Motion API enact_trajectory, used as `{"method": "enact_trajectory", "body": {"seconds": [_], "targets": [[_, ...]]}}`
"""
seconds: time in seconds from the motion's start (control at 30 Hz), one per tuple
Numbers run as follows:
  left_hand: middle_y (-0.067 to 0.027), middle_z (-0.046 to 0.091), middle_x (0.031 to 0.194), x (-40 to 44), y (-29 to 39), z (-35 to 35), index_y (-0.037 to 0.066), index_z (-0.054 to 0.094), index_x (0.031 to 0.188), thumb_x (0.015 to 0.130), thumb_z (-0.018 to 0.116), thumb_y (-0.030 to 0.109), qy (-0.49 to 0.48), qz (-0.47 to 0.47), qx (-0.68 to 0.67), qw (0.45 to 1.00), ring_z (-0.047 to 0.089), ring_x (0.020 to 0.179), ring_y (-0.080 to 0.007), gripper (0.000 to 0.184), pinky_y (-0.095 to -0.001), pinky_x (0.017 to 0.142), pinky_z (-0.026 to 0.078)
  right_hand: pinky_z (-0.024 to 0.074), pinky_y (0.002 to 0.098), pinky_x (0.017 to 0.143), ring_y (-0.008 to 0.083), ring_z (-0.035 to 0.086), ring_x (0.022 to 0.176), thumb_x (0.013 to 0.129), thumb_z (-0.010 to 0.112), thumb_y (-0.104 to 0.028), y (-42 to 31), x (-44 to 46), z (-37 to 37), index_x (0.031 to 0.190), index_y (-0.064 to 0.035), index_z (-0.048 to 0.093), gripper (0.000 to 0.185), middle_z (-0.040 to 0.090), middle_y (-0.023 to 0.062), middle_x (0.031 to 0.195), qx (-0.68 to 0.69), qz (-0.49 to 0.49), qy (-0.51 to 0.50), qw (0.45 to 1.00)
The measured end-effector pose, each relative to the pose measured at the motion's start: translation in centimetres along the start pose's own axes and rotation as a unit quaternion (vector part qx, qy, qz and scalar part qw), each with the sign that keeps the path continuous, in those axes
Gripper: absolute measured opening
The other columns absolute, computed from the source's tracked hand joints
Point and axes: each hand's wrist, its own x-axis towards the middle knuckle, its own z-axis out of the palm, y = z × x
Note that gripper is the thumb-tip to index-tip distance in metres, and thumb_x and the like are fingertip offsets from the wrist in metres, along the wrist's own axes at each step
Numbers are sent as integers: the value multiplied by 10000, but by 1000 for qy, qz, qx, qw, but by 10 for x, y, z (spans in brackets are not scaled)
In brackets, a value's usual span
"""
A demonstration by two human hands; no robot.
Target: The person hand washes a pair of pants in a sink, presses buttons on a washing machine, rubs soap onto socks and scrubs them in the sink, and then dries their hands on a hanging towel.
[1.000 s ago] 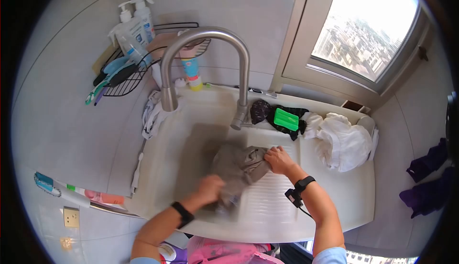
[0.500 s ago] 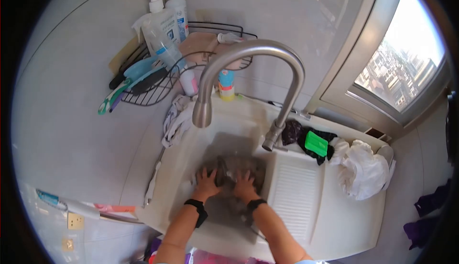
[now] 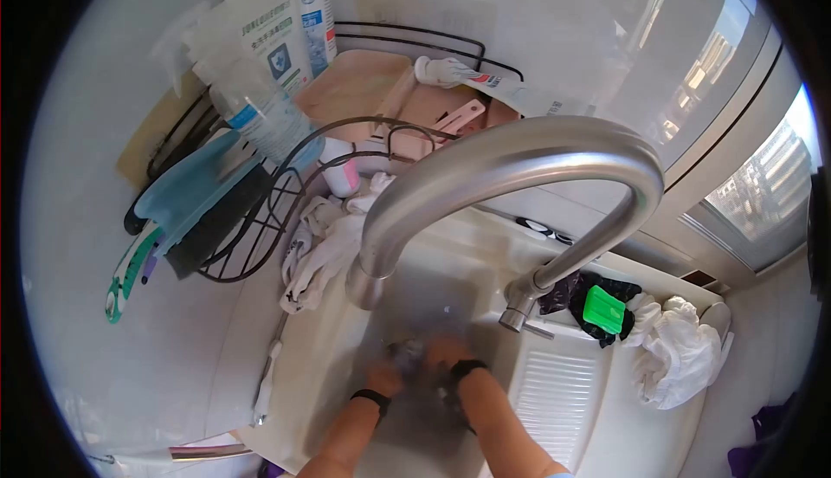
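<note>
One green-and-white handle (image 3: 134, 274) juts from the wire rack (image 3: 372, 119) at far left, where a pump bottle (image 3: 273, 36) stands. Below the rack, a pale rumpled cloth (image 3: 316, 248) lies along the edge of the sink (image 3: 303, 383). Next comes the left hand (image 3: 385, 377), down in the cloudy water; its fingers blur, and I cannot tell whether they are spread or gripping. Its forearm slants up from the bottom edge, a dark band at the wrist. Just beside it, between the hands, a greyish garment (image 3: 405, 354) shows as a rumpled patch in the basin. The right hand (image 3: 446, 353) is also low in the basin, close to that patch; its fingers are too murky to read, and its forearm leans inward, dark-banded too. Farther right are the ridged washboard (image 3: 558, 400), a green soap box (image 3: 604, 310) and a white cloth heap (image 3: 679, 355).
</note>
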Motion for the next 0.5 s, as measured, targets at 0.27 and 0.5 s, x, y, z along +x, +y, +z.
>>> {"method": "enact_trajectory", "body": {"seconds": [0.27,0.5], "targets": [[-170,565,1044,-57,-17,-47,65,574,1040,660,623,380,-27,47,-127,990,444,1067,-375,495,-458,918,322,465,369,709,286,578,816,657,613,-203,18,0,8,975,-33,577,362,591,161,913,94,87,120,984],[-152,594,983,-90,25,-131,93,383,1219,657,673,278,262,121,-258,922,473,1039,-371,659,-454,865,364,452,331,706,222,567,752,648,665,-169,-73,-119,-91,998,-10,547,402,597,138,834,416,-10,89,905]]}}
